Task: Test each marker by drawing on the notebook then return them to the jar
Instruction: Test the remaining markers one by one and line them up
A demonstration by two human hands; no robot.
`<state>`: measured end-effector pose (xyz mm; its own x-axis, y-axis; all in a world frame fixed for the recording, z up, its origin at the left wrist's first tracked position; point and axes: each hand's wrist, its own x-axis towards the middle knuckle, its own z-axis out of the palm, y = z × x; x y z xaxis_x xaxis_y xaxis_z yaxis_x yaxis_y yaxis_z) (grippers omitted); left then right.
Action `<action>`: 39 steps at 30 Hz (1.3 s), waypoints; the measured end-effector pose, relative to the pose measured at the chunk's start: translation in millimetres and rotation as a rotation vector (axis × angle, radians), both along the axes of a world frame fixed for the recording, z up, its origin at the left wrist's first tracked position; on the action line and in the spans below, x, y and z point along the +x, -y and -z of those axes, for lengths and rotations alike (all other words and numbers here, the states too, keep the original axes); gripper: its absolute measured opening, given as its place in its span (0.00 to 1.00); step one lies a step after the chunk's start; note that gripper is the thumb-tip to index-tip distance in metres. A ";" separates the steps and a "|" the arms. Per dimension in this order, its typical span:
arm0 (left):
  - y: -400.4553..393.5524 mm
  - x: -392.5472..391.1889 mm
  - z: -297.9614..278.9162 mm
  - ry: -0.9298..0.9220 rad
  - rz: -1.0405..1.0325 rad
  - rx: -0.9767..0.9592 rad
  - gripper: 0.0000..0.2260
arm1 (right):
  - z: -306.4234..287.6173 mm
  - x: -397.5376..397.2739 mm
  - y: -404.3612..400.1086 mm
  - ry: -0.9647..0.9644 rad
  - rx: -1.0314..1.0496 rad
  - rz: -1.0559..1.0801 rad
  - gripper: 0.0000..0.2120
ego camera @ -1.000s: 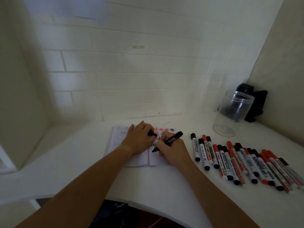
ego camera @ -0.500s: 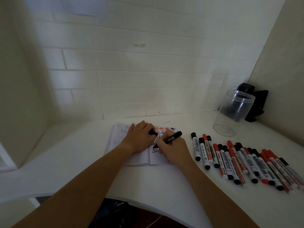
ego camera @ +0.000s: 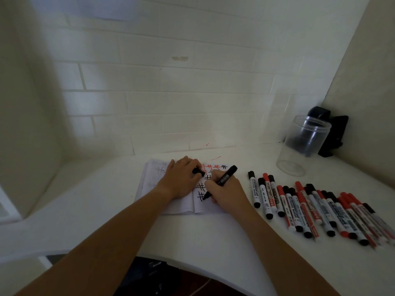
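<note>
— Drawing another hash mark, by the look of it: the black marker [ego camera: 222,181] is pinched in the right hand [ego camera: 227,192], tip down on the right page of the notebook [ego camera: 154,180], just beside a black hash low on that page.

— And the other hand?

— The left hand [ego camera: 180,180] lies on the notebook across the fold, pinning it down, with its fingers curled round the black cap [ego camera: 198,171]. Presumably that is this marker's cap.

— How many have been tested, would you say?

— Hard to count. I see a row of red and black hashes [ego camera: 213,167] along the top of the page, partly under the hands, and a few black ones running down below it. So a fair number of marks are made.

— Anything back in the jar?

— I'd say not. The clear jar [ego camera: 303,146] stands open, well apart to the right near the wall, and it looks empty, though a dark object [ego camera: 330,135] behind it muddies the view. The row of markers [ego camera: 316,208], red and black and all capped, lies on the white counter [ego camera: 213,242] right of the notebook. Which of those are already tested I cannot tell.

— So the returning is all left?

— As I judge it, yes, plus whatever testing remains.
</note>
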<state>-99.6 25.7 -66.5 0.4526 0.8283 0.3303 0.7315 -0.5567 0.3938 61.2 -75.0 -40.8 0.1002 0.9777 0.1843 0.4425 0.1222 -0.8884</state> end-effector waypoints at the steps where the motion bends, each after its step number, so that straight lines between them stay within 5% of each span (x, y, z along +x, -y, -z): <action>1: -0.3 0.1 0.3 0.008 0.005 0.001 0.07 | 0.3 0.1 -0.2 -0.004 -0.005 -0.014 0.12; 7: 0.7 0.5 -1.2 0.161 0.087 0.106 0.06 | 0.9 4.0 -3.7 -0.039 0.110 0.089 0.08; 12: 6.9 -1.7 -5.2 0.261 0.145 0.100 0.11 | -2.0 10.8 -5.0 -0.259 0.193 0.172 0.07; 33: 16.1 -2.2 -11.3 0.245 0.203 0.085 0.06 | -7.1 8.0 2.5 -0.285 0.163 0.010 0.02; 39: 16.9 -2.2 -10.7 0.254 0.181 0.101 0.08 | -8.8 8.9 4.6 -0.394 0.128 0.069 0.13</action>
